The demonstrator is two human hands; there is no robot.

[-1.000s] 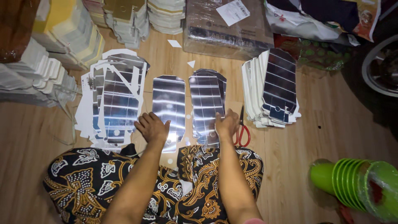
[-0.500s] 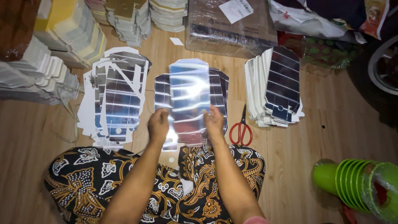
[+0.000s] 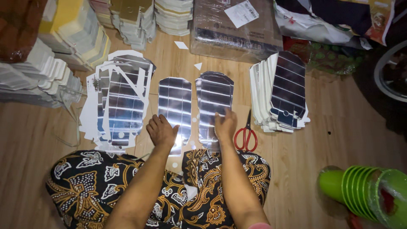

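I sit cross-legged on a wooden floor in patterned fabric (image 3: 106, 182). Two piles of shiny silver die-cut sheets lie in front of my knees. My left hand (image 3: 162, 130) rests with bent fingers on the lower left corner of the left silver sheet (image 3: 176, 99). Lying flat on the right silver stack (image 3: 216, 91), my right hand (image 3: 224, 124) has its fingers spread over the lower part. Neither hand lifts anything. Red-handled scissors (image 3: 246, 136) lie just right of my right hand.
A messy pile of silver offcut frames (image 3: 116, 95) lies at the left. A tall stack of dark-faced sheets (image 3: 286, 87) stands at the right. Folded carton stacks (image 3: 46, 72) and a wrapped box (image 3: 237, 34) line the back. Stacked green cups (image 3: 369, 191) lie at the lower right.
Half a second ago both hands held one silver sheet raised above the piles. Now it is laid down and the hands rest on the two piles.
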